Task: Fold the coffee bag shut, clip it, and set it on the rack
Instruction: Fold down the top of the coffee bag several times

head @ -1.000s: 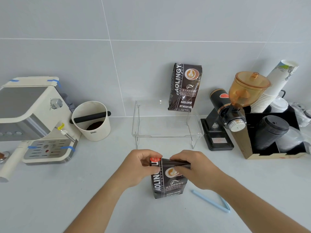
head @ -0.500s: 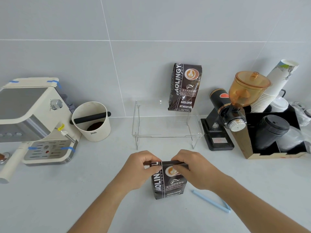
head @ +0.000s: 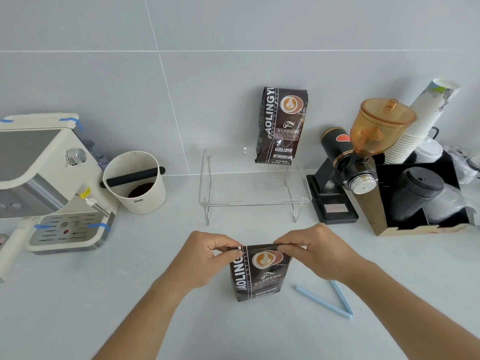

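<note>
Both hands, left (head: 207,258) and right (head: 318,252), are pinching the bag (head: 258,272) top in a narrow grip, folding it shut on the counter (head: 104,294). Next, likely, the right is reaching for the clip (head: 328,302) just beside it; rack (head: 253,201) beyond.

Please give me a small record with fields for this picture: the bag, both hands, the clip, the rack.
bag: upright on counter, top folded over
left hand: pinching top left corner of bag
right hand: pinching top right corner of bag
clip: blue, open, lying on counter right of bag, untouched
rack: clear, behind bag
second bag: upright at back right of rack
</note>
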A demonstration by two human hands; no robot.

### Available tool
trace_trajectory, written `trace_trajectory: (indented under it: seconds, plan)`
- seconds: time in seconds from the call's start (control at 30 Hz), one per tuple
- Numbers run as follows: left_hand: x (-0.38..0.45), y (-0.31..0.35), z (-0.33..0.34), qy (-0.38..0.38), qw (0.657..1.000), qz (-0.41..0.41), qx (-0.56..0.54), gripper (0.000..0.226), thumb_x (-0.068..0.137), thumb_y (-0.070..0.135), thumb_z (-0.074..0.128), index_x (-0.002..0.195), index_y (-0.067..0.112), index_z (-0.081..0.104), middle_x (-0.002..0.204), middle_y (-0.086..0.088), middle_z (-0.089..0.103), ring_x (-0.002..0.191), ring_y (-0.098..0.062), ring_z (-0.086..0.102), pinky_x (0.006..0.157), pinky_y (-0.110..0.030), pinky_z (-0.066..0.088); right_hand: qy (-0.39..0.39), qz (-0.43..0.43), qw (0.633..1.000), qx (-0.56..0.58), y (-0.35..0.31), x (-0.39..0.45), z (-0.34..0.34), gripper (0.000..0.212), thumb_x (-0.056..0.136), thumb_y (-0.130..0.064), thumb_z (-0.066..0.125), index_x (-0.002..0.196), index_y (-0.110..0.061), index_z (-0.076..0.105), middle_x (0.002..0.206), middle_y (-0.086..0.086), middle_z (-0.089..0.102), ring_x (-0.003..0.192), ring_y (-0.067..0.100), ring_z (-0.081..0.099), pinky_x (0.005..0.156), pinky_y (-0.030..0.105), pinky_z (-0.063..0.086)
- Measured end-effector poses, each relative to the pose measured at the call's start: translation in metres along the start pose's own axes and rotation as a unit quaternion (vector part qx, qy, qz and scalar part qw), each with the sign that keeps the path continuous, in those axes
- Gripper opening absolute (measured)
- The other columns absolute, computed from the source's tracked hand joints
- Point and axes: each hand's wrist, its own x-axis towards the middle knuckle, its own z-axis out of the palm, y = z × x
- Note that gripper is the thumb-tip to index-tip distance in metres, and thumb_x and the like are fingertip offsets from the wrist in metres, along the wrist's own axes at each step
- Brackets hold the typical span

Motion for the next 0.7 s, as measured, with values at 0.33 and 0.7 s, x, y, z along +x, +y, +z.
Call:
trace_trajectory:
  seconds: [0.33, 0.7]
  plan:
    - [0.0, -0.006, 0.003, 0.011, 0.999, 0.029, 0.012, 0.028, 0.079, 0.011, 0.078, 0.082, 0.039, 0.075, 0.078, 0.03, 0.074, 0.077, 0.002, 0.071, 0.069, -0.005, 0.048, 0.095, 0.11, 0.987, 0.066, 0.036, -0.04, 0.001, 0.009, 0.082, -0.015, 0.075, 0.085, -0.022, 0.08, 0.082, -0.031, 0.074, 0.075, -0.002, 0.07, 0.068, 0.005, 0.047]
    - [-0.007, -0.01, 0.01, 0.039, 0.999, 0.037, -0.012, 0.04, 0.077, 0.005, 0.078, 0.077, 0.045, 0.076, 0.081, 0.023, 0.076, 0.076, -0.001, 0.072, 0.071, -0.011, 0.052, 0.034, 0.48, 0.873, -0.081, 0.126, -0.125, 0.043, 0.018, 0.086, -0.026, 0.064, 0.101, -0.02, 0.073, 0.083, -0.005, 0.068, 0.086, 0.021, 0.06, 0.074, 0.027, 0.045]
